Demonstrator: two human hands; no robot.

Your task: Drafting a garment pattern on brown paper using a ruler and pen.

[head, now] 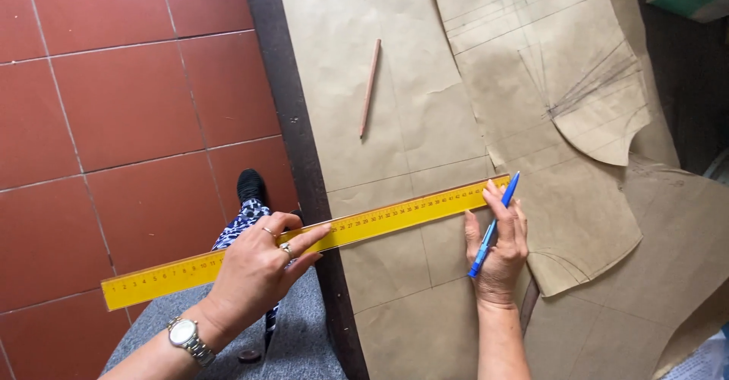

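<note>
A long yellow ruler (380, 217) lies slanted across brown pattern paper (402, 114), its left part sticking out past the table edge. My left hand (262, 266), with rings and a wristwatch, pinches the ruler near its middle. My right hand (499, 247) presses fingertips on the ruler's right end and holds a blue pen (492, 227) between its fingers, tip pointing toward me. A cut paper pattern piece (577, 122) with drawn lines and curves lies just right of the ruler's end.
A brown pencil (369, 88) lies loose on the paper further up. The dark table edge (292, 122) runs along the left of the paper. Red floor tiles (121, 107) spread to the left. A black shoe (251, 186) shows below the ruler.
</note>
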